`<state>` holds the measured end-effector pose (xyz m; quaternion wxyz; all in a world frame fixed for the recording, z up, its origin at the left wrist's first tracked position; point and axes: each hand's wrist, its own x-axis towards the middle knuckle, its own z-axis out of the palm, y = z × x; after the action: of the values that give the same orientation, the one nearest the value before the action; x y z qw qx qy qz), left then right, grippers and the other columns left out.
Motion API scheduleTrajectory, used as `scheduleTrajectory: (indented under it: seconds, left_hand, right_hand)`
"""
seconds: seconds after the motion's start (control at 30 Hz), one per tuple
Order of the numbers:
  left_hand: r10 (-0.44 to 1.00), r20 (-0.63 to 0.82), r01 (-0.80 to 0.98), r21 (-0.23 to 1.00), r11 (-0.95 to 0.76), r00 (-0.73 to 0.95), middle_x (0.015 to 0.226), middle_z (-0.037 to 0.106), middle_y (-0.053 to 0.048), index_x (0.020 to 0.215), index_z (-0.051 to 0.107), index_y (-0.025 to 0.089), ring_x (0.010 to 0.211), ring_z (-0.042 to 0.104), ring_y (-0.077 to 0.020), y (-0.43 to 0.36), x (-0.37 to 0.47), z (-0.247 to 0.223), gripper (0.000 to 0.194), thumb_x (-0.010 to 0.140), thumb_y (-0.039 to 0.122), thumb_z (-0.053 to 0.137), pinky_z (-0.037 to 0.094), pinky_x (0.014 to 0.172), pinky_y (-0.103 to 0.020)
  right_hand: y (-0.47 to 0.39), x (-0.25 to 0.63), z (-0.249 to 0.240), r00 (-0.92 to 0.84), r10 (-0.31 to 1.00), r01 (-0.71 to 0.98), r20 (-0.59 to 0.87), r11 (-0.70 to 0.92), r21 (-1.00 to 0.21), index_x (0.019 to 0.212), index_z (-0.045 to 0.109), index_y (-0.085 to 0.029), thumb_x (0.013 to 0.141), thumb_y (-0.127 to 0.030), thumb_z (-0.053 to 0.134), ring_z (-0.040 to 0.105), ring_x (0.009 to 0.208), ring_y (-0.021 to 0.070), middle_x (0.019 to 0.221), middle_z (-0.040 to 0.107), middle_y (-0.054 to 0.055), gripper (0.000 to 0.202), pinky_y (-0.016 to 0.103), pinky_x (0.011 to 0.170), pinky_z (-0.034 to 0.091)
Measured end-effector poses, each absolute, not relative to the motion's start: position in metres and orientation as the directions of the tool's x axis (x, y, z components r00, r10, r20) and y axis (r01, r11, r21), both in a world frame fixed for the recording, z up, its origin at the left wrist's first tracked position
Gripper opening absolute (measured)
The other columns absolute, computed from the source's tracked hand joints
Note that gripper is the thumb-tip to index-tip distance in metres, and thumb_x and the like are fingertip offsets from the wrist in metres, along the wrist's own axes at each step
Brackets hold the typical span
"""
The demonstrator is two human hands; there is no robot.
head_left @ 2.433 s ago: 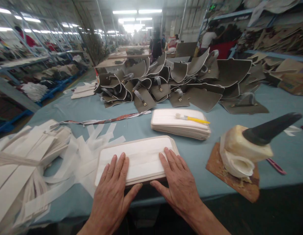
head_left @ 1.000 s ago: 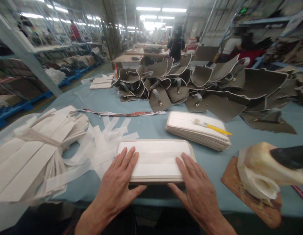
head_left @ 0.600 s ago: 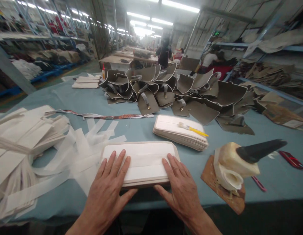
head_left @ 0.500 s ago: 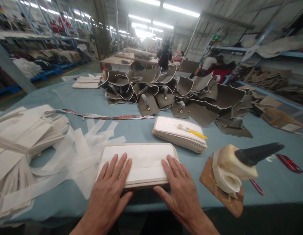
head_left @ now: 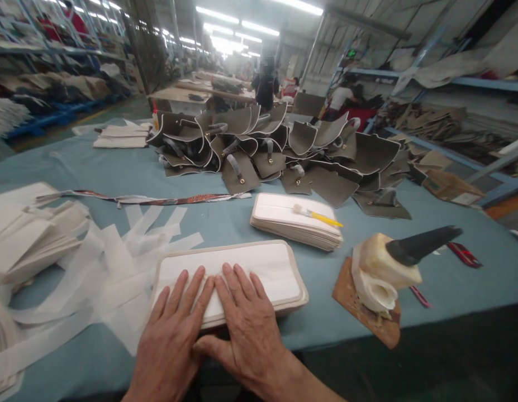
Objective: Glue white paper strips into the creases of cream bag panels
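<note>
A stack of white, beige-edged rounded rectangular panels (head_left: 267,262) lies before me on the blue-covered table. My left hand (head_left: 175,318) rests flat on the left part of the top panel, fingers spread. Beside it, my right hand (head_left: 246,318) lies on the middle of the same panel, fingers stretched out; the two hands touch. Just beyond is a second stack of panels (head_left: 279,212), and a yellow-handled brush (head_left: 321,216) lies on top of it. Loose white translucent strips (head_left: 112,268) are spread to the left of my hands.
A crusted glue container (head_left: 374,273) with a dark handle stands at right on a brown board (head_left: 345,285). Behind it lie a pink-handled tool (head_left: 421,297) and a red phone-like object (head_left: 464,254). Grey-brown bag pieces (head_left: 329,184) cover the back. Pale pieces (head_left: 28,234) are heaped left.
My right hand has slid left from the panel's right end to its middle, against my left hand. My view has turned slightly to the right.
</note>
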<state>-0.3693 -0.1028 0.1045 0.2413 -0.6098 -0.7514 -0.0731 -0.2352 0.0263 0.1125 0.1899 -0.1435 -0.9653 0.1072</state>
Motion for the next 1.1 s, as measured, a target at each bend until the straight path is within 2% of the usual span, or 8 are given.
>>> scheduleTrajectory:
  seconds: [0.2, 0.33, 0.47, 0.57, 0.67, 0.8, 0.97, 1.1]
  left_hand:
    - [0.883, 0.415, 0.953, -0.103, 0.285, -0.219, 0.162, 0.045, -0.016, 0.157, 0.038, 0.016, 0.146, 0.045, -0.0436, -0.100, -0.363, 0.107, 0.074, 0.086, 0.026, 0.057, 0.043, 0.109, -0.061]
    - [0.892, 0.396, 0.950, -0.124, 0.285, -0.216, 0.163, 0.043, -0.017, 0.155, 0.040, 0.014, 0.145, 0.046, -0.0450, -0.098, -0.362, 0.110, 0.074, 0.084, 0.025, 0.059, 0.044, 0.108, -0.063]
    - [0.901, 0.380, 0.942, -0.169, 0.290, -0.209, 0.163, 0.043, -0.017, 0.154, 0.041, 0.012, 0.143, 0.047, -0.0452, -0.098, -0.361, 0.112, 0.075, 0.082, 0.025, 0.062, 0.046, 0.106, -0.063]
    - [0.906, 0.371, 0.935, -0.199, 0.293, -0.204, 0.162, 0.044, -0.017, 0.153, 0.042, 0.012, 0.142, 0.049, -0.0439, -0.099, -0.361, 0.115, 0.077, 0.080, 0.024, 0.064, 0.048, 0.106, -0.061]
    - [0.905, 0.372, 0.930, -0.214, 0.298, -0.204, 0.162, 0.044, -0.016, 0.151, 0.045, 0.012, 0.142, 0.050, -0.0433, -0.099, -0.361, 0.117, 0.077, 0.078, 0.024, 0.066, 0.050, 0.105, -0.060]
    - [0.907, 0.358, 0.929, -0.207, 0.308, -0.221, 0.163, 0.043, -0.017, 0.151, 0.045, 0.012, 0.144, 0.048, -0.0436, -0.099, -0.358, 0.117, 0.078, 0.077, 0.023, 0.068, 0.048, 0.107, -0.060]
    - [0.915, 0.318, 0.933, -0.172, 0.315, -0.250, 0.165, 0.039, -0.015, 0.154, 0.044, 0.014, 0.147, 0.045, -0.0421, -0.103, -0.361, 0.116, 0.077, 0.082, 0.030, 0.069, 0.047, 0.110, -0.059]
    - [0.914, 0.308, 0.925, -0.188, 0.331, -0.265, 0.164, 0.040, -0.016, 0.157, 0.038, 0.014, 0.146, 0.046, -0.0434, -0.119, -0.376, 0.117, 0.078, 0.087, 0.035, 0.066, 0.047, 0.109, -0.061]
  right_hand:
    - [0.060, -0.197, 0.105, -0.850, 0.418, 0.390, 0.321, 0.908, -0.150, 0.156, 0.048, -0.014, 0.097, -0.070, 0.056, 0.030, 0.154, 0.0367, 0.168, 0.030, 0.018, 0.082, 0.057, 0.121, 0.034]
    - [0.090, -0.169, 0.100, -0.825, 0.476, 0.479, 0.305, 0.875, -0.070, 0.154, 0.048, -0.006, 0.100, -0.067, 0.051, 0.039, 0.149, 0.0402, 0.164, 0.036, 0.024, 0.081, 0.059, 0.115, 0.039]
    - [0.108, -0.152, 0.104, -0.802, 0.501, 0.524, 0.327, 0.851, -0.018, 0.151, 0.051, -0.005, 0.103, -0.063, 0.046, 0.045, 0.144, 0.0414, 0.160, 0.043, 0.022, 0.076, 0.059, 0.113, 0.039]
    - [0.101, -0.156, 0.115, -0.766, 0.502, 0.538, 0.402, 0.843, -0.027, 0.149, 0.053, -0.002, 0.105, -0.065, 0.040, 0.040, 0.147, 0.0413, 0.162, 0.040, 0.024, 0.078, 0.060, 0.116, 0.034]
    - [0.079, -0.172, 0.124, -0.782, 0.430, 0.443, 0.451, 0.892, -0.083, 0.154, 0.045, -0.001, 0.102, -0.072, 0.040, 0.032, 0.152, 0.0377, 0.164, 0.035, 0.025, 0.088, 0.057, 0.120, 0.031]
    - [0.057, -0.194, 0.122, -0.875, 0.277, 0.233, 0.398, 0.960, -0.155, 0.154, 0.050, -0.016, 0.094, -0.078, 0.052, 0.034, 0.152, 0.0346, 0.165, 0.039, 0.014, 0.086, 0.055, 0.121, 0.031]
    - [0.068, -0.194, 0.113, -0.889, 0.345, 0.307, 0.301, 0.937, -0.165, 0.153, 0.052, -0.017, 0.093, -0.069, 0.063, 0.036, 0.150, 0.0408, 0.166, 0.037, 0.014, 0.080, 0.064, 0.117, 0.033]
    - [0.082, -0.180, 0.109, -0.878, 0.368, 0.342, 0.305, 0.930, -0.137, 0.153, 0.052, -0.015, 0.091, -0.067, 0.067, 0.037, 0.149, 0.0411, 0.165, 0.038, 0.018, 0.082, 0.062, 0.117, 0.034]
